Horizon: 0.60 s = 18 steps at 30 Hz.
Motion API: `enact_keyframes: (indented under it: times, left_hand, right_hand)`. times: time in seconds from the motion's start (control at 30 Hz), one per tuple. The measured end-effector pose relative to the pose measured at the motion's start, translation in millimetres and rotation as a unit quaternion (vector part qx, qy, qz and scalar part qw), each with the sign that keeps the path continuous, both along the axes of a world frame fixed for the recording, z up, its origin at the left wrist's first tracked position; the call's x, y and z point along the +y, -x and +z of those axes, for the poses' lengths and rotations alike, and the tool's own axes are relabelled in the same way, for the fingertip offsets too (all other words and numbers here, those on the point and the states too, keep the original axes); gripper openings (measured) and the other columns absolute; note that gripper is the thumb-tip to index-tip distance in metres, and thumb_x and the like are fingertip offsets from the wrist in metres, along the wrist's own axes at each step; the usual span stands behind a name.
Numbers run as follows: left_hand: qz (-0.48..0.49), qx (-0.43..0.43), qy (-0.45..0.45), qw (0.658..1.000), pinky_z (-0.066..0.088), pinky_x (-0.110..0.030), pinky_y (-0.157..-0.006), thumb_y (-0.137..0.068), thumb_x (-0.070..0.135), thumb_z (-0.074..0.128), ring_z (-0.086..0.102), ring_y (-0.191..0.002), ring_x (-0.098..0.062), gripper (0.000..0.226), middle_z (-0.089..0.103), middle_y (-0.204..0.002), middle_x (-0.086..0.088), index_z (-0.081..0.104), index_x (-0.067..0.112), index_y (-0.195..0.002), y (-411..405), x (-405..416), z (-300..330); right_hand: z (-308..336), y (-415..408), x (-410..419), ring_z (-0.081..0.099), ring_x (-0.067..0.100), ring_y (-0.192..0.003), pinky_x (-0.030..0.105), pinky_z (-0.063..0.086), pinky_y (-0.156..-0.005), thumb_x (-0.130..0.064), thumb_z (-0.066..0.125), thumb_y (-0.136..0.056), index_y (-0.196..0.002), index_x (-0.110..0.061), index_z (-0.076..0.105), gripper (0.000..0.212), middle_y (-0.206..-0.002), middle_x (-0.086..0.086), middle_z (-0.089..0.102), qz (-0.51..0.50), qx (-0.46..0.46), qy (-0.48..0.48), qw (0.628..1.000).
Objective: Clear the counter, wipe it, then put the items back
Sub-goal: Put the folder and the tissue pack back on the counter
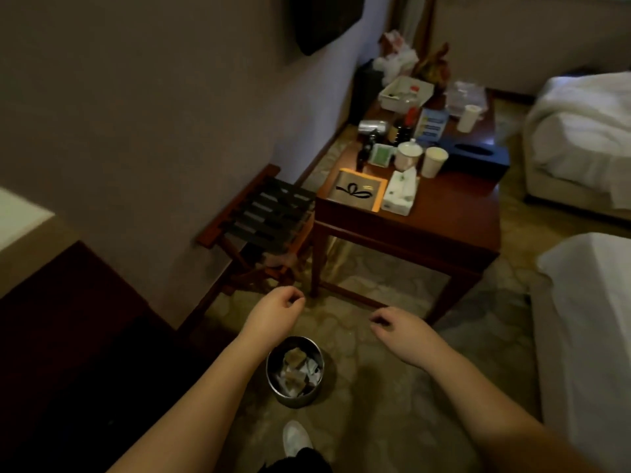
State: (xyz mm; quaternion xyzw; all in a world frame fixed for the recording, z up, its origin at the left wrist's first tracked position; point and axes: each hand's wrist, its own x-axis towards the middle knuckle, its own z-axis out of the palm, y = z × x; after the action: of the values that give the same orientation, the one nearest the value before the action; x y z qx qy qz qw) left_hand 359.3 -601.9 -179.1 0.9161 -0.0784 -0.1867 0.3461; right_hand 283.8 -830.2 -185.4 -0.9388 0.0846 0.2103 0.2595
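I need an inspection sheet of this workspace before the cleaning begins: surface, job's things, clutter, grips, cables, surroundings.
Surface: wooden table, far part crowded, near right part bare.
Job's things: gift box, tissue pack, two paper cups, blue tissue box, white tray; no cloth seen.
Clutter: bags and bottles at the far end.
Grips: left hand and right hand hold nothing, loosely curled.
Cables: nothing seen.
Surroundings: metal bin with rubbish on the floor, luggage rack, beds to the right.
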Motion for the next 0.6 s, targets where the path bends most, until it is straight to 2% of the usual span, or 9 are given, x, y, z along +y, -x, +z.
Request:
enact_keyframes:
  times: [0.13,0.23,0.3,0.43,0.53,0.6]
  left_hand:
    - [-0.037,0.014,0.002,0.999,0.042,-0.024,-0.058,-0.099,0.033,0.05,0.057,-0.076,-0.007,0.022,0.062,-0.104,0.007,0.065,0.024,-0.113,-52.1,-32.7,-20.1]
    - [-0.065,0.014,0.0,0.998,0.043,-0.025,-0.058,-0.098,0.033,0.049,0.059,-0.074,-0.008,0.021,0.064,-0.097,0.007,0.065,0.024,-0.111,-90.9,-57.5,-24.8]
    - [-0.085,0.019,-0.002,0.996,0.045,-0.027,-0.056,-0.099,0.031,0.049,0.06,-0.07,-0.011,0.021,0.064,-0.09,0.006,0.065,0.024,-0.11,-114.6,-72.7,-23.4]
    - [-0.092,0.018,0.002,0.996,0.058,-0.038,-0.071,-0.098,0.03,0.05,0.065,-0.077,-0.015,0.018,0.065,-0.09,0.005,0.065,0.025,-0.107,-164.1,-101.2,-15.5]
    - [-0.062,0.025,0.01,0.998,0.059,-0.038,-0.075,-0.098,0.029,0.052,0.066,-0.079,-0.015,0.015,0.067,-0.09,0.003,0.065,0.026,-0.102,-198.4,-121.5,-11.2]
    - [-0.043,0.038,0.019,0.998,0.059,-0.038,-0.076,-0.098,0.028,0.052,0.067,-0.079,-0.015,0.014,0.068,-0.091,0.002,0.064,0.026,-0.104,-218.4,-132.3,-10.5]
  right_hand:
    - [-13.3,-33.4,-32.3,0.055,0.011,-0.11,0.022,0.043,-0.09,-0.036,0.048,-0.098,-0.126,-0.022,0.059,0.033,-0.125,-0.004,0.058,-0.044,0.023,0.011,0.999]
    - [-17.6,-61.5,-57.5,0.058,0.011,-0.103,0.02,0.044,-0.085,-0.035,0.05,-0.097,-0.122,-0.022,0.061,0.03,-0.119,-0.002,0.062,-0.097,0.027,0.01,0.995]
    - [-16.6,-78.8,-75.7,0.061,0.012,-0.098,0.026,0.049,-0.084,-0.035,0.05,-0.097,-0.12,-0.022,0.062,0.029,-0.113,-0.003,0.064,-0.146,0.027,0.0,0.989]
    - [-10.4,-109.6,-112.1,0.063,0.012,-0.082,0.031,0.053,-0.075,-0.034,0.05,-0.097,-0.119,-0.023,0.061,0.027,-0.096,-0.007,0.064,-0.221,-0.003,-0.018,0.975]
    - [-10.5,-128.8,-135.8,0.053,0.005,-0.067,0.019,0.038,-0.055,-0.032,0.049,-0.099,-0.119,-0.021,0.06,0.026,-0.087,-0.009,0.059,-0.251,-0.011,-0.032,0.967]
    - [-13.0,-141.8,-149.1,0.051,0.004,-0.068,0.017,0.035,-0.056,-0.032,0.048,-0.099,-0.12,-0.021,0.059,0.026,-0.091,-0.008,0.059,-0.266,-0.014,-0.041,0.963]
